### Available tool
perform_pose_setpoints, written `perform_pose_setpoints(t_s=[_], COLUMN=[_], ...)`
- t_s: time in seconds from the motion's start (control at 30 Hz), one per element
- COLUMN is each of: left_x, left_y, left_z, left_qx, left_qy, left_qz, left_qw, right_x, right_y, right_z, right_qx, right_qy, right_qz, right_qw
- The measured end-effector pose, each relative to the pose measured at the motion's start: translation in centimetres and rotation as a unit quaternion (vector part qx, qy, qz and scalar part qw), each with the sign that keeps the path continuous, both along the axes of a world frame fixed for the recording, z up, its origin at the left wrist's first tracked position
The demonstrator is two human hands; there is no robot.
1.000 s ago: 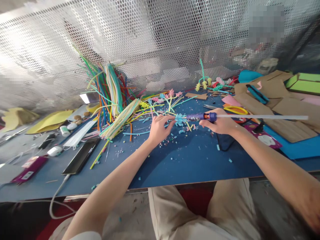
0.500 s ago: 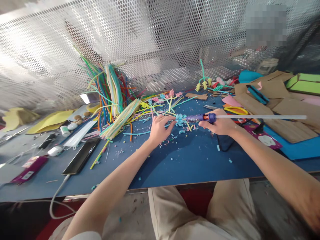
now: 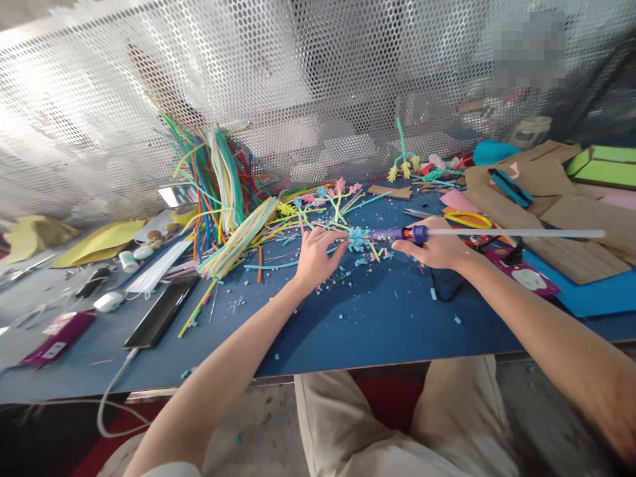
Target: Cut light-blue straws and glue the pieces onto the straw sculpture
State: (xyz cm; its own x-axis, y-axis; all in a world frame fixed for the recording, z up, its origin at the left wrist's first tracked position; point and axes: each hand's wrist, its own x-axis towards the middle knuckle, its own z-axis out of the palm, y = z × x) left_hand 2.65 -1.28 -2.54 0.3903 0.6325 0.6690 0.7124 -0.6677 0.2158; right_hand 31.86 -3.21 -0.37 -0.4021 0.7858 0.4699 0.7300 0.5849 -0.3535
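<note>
Between the thumb and fingers of my left hand (image 3: 320, 254) is a light blue pipe-cleaner flower (image 3: 357, 239), held a little above the table. My right hand (image 3: 437, 244) is wrapped round a purple hot glue gun (image 3: 390, 234), whose nozzle points left and meets the flower's right side. Out of the gun's back end a long whitish glue stick (image 3: 517, 232) runs to the right. Whether glue is coming out at the tip is too small to tell. Pink and blue pipe-cleaner flowers (image 3: 340, 187) on stems lie just behind my hands.
Bundled pipe cleaners (image 3: 226, 179) stand at the back left, before a perforated metal screen (image 3: 318, 79). A phone (image 3: 161, 311) with a cable lies at the left. Scissors with yellow handles (image 3: 470, 220), cardboard pieces (image 3: 521, 212) and a purple power strip (image 3: 527, 273) lie at the right.
The glue gun and glue stick have shifted very slightly left. Both hands keep their grips, and the flower stays at the nozzle.
</note>
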Motion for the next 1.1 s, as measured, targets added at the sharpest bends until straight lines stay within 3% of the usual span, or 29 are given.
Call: perform_pose_setpoints(t_s=[0.27,0.43,0.6,0.73,0.83,0.97,1.03,1.1], left_x=[0.0,0.0,-0.9,-1.4,-1.1,-0.6,-0.5,-0.5], left_y=[-0.1,0.2,1.6,1.9,1.4,0.5,0.4,0.4], left_z=[0.2,-0.1,-0.6,-0.4,0.1,0.5,0.4,0.3], left_qx=[0.007,-0.035,-0.055,-0.054,-0.043,0.004,0.012,0.008], left_qy=[-0.001,-0.051,-0.154,-0.200,-0.181,-0.123,-0.103,-0.095], left_qz=[-0.003,-0.001,0.057,0.093,0.099,0.108,0.097,0.077], left_qw=[1.000,0.998,0.985,0.974,0.977,0.987,0.990,0.992], right_x=[-0.1,0.0,-0.1,-0.2,0.7,3.1,3.5,2.7], right_y=[0.0,0.0,0.0,0.4,1.2,2.1,2.1,1.8], right_z=[0.1,0.0,0.0,0.0,-0.8,-1.9,-1.7,-1.2], right_qx=[-0.003,-0.005,0.011,0.039,0.053,0.005,0.003,0.026], right_qy=[0.002,0.005,0.018,-0.011,-0.107,-0.236,-0.220,-0.157], right_qz=[0.002,-0.002,-0.028,-0.097,-0.122,-0.131,-0.120,-0.056], right_qw=[1.000,1.000,0.999,0.994,0.985,0.963,0.968,0.986])
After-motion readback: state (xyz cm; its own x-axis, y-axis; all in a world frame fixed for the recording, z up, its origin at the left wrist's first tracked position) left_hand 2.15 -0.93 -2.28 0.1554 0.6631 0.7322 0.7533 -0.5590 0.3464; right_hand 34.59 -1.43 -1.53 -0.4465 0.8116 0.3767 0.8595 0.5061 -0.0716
